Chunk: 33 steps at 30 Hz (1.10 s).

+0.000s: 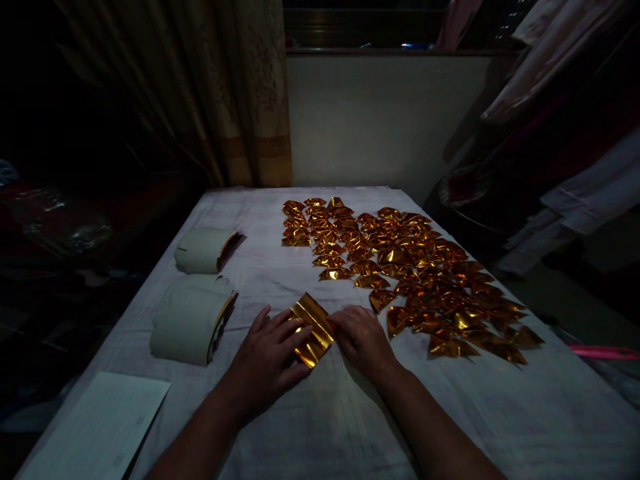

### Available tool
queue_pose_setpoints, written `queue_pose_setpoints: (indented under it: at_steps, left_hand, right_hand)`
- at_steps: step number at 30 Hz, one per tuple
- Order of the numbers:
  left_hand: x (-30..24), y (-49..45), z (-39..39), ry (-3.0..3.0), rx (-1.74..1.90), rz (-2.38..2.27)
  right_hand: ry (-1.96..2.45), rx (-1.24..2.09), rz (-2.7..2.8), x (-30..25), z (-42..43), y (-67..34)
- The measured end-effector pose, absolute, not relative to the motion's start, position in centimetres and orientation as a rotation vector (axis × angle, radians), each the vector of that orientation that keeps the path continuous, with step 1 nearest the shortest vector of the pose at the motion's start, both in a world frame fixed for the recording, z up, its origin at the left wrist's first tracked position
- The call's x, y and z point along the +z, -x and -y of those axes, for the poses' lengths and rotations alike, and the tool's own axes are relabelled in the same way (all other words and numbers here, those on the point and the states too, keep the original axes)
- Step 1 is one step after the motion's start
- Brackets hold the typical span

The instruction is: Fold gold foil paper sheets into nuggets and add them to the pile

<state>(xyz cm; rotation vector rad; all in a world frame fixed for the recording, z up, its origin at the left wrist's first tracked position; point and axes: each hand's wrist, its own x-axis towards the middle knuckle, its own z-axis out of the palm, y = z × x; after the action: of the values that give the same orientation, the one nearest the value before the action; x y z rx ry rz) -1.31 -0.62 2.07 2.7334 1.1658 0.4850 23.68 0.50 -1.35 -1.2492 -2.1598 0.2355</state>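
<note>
A gold foil sheet (313, 329), partly folded into a strip, lies on the white tablecloth (350, 413) between my hands. My left hand (267, 357) rests flat with spread fingers, its fingertips pressing on the sheet's left edge. My right hand (361, 337) has curled fingers pinching the sheet's right edge. Beyond them, a spread of several folded gold foil pieces (410, 267) covers the table's right half.
Two curled stacks of pale paper with gold undersides lie on the left, one near (193, 320) and one farther (205, 250). A flat white sheet (100, 427) sits at the front left corner. A curtain (225, 93) hangs behind; clothes (565, 100) hang at right.
</note>
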Motion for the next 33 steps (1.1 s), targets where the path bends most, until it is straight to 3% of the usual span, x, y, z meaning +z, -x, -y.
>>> queue_pose_setpoints:
  at_steps: [9,23,33]
  left_hand:
    - [1.7,0.2,1.3,-2.755,0.527,-1.23]
    - [2.2,-0.4,1.4,-2.78,0.769,-1.185]
    - [1.6,2.0,0.7,-2.74,0.765,-1.066]
  right_hand:
    - [1.227,0.134,2.162,0.4,0.3,-23.1]
    - [1.011,0.354,2.288,0.6,0.9,-22.1]
    - [1.201,0.092,2.264,-1.0,-0.4,-23.7]
